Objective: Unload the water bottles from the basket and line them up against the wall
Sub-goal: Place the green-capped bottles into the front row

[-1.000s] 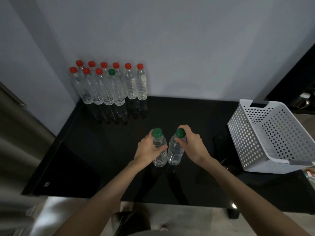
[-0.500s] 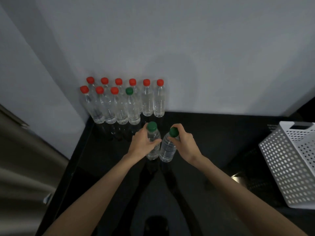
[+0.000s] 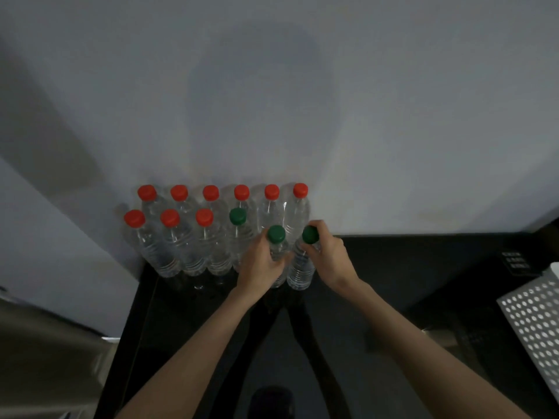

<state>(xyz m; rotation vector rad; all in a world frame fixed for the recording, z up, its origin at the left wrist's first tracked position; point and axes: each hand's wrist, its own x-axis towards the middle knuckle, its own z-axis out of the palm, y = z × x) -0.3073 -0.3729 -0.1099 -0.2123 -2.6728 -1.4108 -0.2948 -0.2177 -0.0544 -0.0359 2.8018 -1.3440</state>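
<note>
My left hand [image 3: 262,264] grips a clear green-capped bottle [image 3: 276,235] around its body. My right hand [image 3: 329,255] holds a second green-capped bottle [image 3: 301,267] near its neck. Both bottles stand upright, side by side, just right of the front row. Against the wall [image 3: 272,101] stand two rows of bottles: a back row of several red-capped ones [image 3: 242,193] and a front row of three red-capped ones [image 3: 170,219] plus one green-capped bottle [image 3: 237,217]. The white perforated basket [image 3: 535,322] shows only partly at the right edge.
The black glossy table [image 3: 408,267] runs to the wall; its left edge lies just under the leftmost bottles. A small dark object [image 3: 515,263] sits near the basket. A grey surface [image 3: 45,358] lies beyond the table's left side.
Both hands have carried the two green-capped bottles from the table's middle toward the wall, to the right end of the front row. The view has shifted left, so the basket is mostly out of frame.
</note>
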